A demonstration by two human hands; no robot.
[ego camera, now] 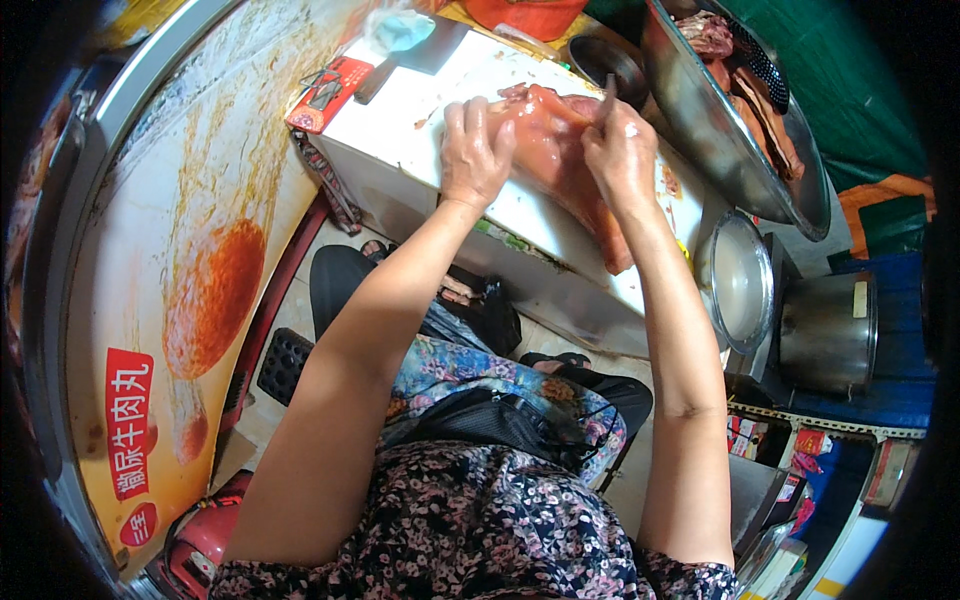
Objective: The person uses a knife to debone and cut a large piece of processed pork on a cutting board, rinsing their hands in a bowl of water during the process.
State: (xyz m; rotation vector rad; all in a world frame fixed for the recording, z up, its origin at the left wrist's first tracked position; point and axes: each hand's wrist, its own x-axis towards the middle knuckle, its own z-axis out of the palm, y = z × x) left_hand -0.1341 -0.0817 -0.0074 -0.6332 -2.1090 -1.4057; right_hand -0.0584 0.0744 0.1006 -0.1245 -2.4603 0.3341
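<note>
A large piece of glossy, reddish-brown meat with skin [551,161] lies on a white cutting board [409,139]. My left hand [477,150] rests at the meat's left edge, its fingers spread and pressed against it. In my right hand [621,154], at the meat's upper right, is a small knife [610,88]; only a short dark part of it shows above the fist. A cleaver [431,49] lies flat at the board's upper left, with a crumpled clear plastic bag [397,31] on its blade.
A red box [330,94] sits at the board's left corner. Beyond the board are a dark pan [607,64] and a big metal basin [697,120] holding meat pieces and a perforated ladle [761,67]. At right stand a bowl of cloudy liquid [739,281] and a steel pot [827,330].
</note>
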